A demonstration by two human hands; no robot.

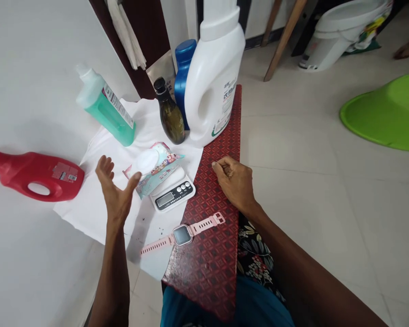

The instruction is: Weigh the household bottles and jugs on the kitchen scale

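My left hand [117, 193] is open, fingers spread and thumb apart, above the white cloth [98, 156]. Just right of it, a pack of wet wipes [158, 168] with a white lid lies tilted on a white digital kitchen scale [173, 194]; the thumb overlaps the pack's edge in view, and I cannot tell whether they touch. My right hand [236, 184] is closed in a loose fist at the right edge of the red patterned table [211, 254], with nothing showing in it. Between my forearms lies a pink smartwatch [182, 235], its strap undone.
A red bottle [37, 175], a green liquid bottle [111, 111], a dark olive bottle [171, 116], a blue bottle [183, 77] and a large white detergent jug [213, 77] stand around the table's far side. A white bucket [327, 47] and a green plastic object [388, 113] are on the floor.
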